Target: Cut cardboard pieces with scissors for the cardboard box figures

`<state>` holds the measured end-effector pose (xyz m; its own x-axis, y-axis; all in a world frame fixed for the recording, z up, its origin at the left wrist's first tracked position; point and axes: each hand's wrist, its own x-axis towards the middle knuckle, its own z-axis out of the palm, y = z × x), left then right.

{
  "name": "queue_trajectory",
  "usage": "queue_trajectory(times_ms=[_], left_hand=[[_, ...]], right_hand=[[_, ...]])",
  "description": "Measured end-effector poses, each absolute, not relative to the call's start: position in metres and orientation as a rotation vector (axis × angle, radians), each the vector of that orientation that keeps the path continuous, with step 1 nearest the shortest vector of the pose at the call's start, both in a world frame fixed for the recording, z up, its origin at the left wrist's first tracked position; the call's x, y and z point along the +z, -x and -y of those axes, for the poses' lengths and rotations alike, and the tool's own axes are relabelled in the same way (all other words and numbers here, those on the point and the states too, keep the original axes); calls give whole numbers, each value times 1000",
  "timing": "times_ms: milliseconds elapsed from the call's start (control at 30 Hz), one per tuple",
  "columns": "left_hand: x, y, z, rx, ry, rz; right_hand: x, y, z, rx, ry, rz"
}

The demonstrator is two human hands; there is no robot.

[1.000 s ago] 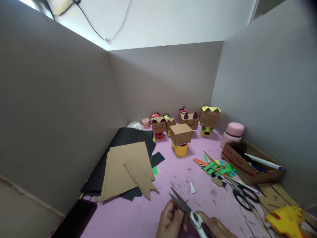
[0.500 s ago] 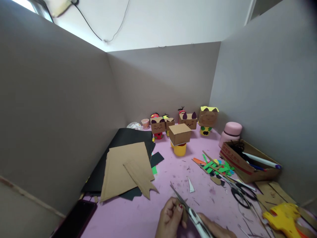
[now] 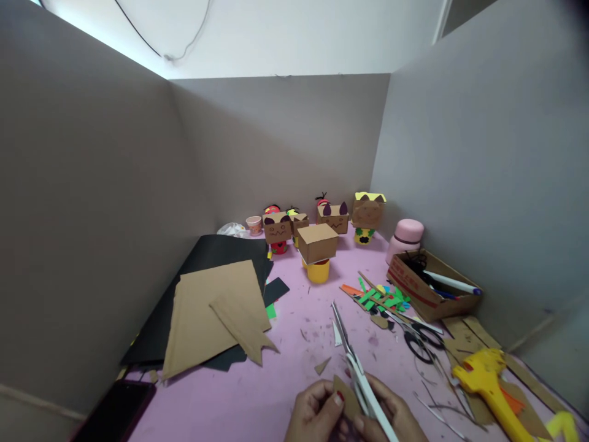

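A small piece of brown cardboard [image 3: 348, 398] is pinched between the thumb and fingers of my left hand [image 3: 313, 414]. My right hand [image 3: 398, 414] grips white-handled scissors [image 3: 361, 377], whose blades point away from me and look nearly closed. They run along the right side of the cardboard; whether they touch it I cannot tell. Just beyond my left hand, a small triangular cardboard scrap [image 3: 323, 366] lies on the pink tabletop [image 3: 239, 402]. A white triangular piece [image 3: 337, 333] is partly hidden behind the blades.
Cardboard sheets [image 3: 211, 288] lie over black paper [image 3: 156, 325] at the left, near a phone [image 3: 113, 411]. Several cardboard-headed figures [image 3: 317, 242] stand at the back. Right: paper strips [image 3: 381, 298], black-handled scissors [image 3: 418, 347], a pen box [image 3: 423, 294], a pink bottle [image 3: 405, 239] and a yellow glue gun [image 3: 488, 380].
The scissors have turned more upright and away from the left fingertips. A triangular cardboard scrap now lies on the table ahead of my left hand. My view has swung slightly right.
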<state>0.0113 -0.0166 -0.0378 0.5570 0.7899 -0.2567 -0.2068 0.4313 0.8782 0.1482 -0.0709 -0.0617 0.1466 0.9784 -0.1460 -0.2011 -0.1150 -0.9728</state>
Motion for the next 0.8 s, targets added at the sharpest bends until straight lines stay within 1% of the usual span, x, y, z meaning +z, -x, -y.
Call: queue_trajectory(times_ms=[67,167,333,500,567,667,800], left_hand=[[-40,-12,17,684,-872,-692],[-42,-13,15,669,-759,-596],[-46,-15,15,653,-735,-492],[-43,-14,15,731,-800,-601],[-39,-12,16,791,-847,-709],[-31,-11,18,837,-948,-828],[-24,-13,21,804,-1017,-834]], right_hand=[[-54,-147,70,1383,1186,778],[-46,-147,69,1439,1082,726],[-49,-150,71,1564,918,661],[-52,-148,73,1667,846,595],[-51,-146,72,1639,913,660],[-50,-144,72,1502,1046,725],[-48,-146,75,1325,1175,760]])
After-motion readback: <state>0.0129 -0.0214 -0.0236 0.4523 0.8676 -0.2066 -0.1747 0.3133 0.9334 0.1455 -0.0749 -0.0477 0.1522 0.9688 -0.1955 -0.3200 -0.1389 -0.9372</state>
